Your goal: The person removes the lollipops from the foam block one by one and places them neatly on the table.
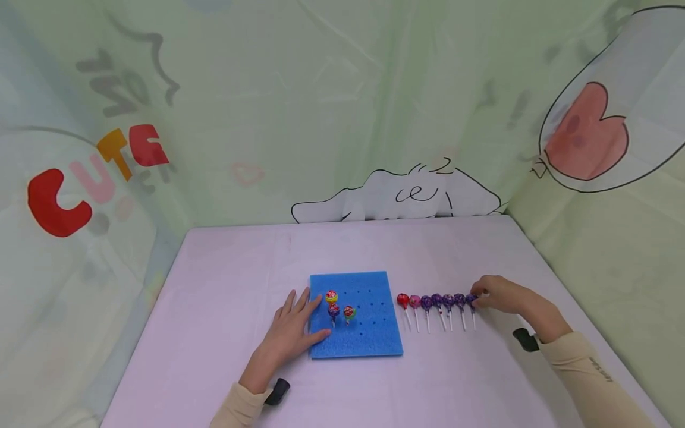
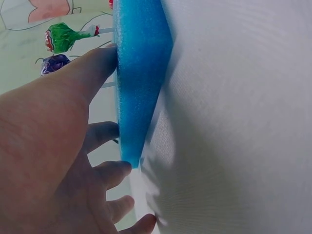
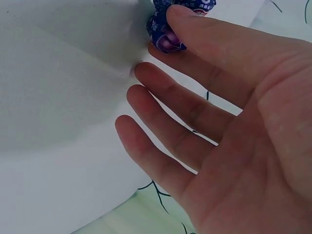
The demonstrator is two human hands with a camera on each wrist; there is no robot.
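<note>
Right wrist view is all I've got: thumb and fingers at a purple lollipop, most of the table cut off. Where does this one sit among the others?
Observer: In the head view, your purple lollipop is at the right end of a row of seven lollipops.
Operator: Good. Where is the left hand?
Observer: At the left edge of the blue foam board, with its fingers spread.
Operator: Is anything standing in that board?
Observer: Yes, three lollipops stand in it, toward its left side.
</note>
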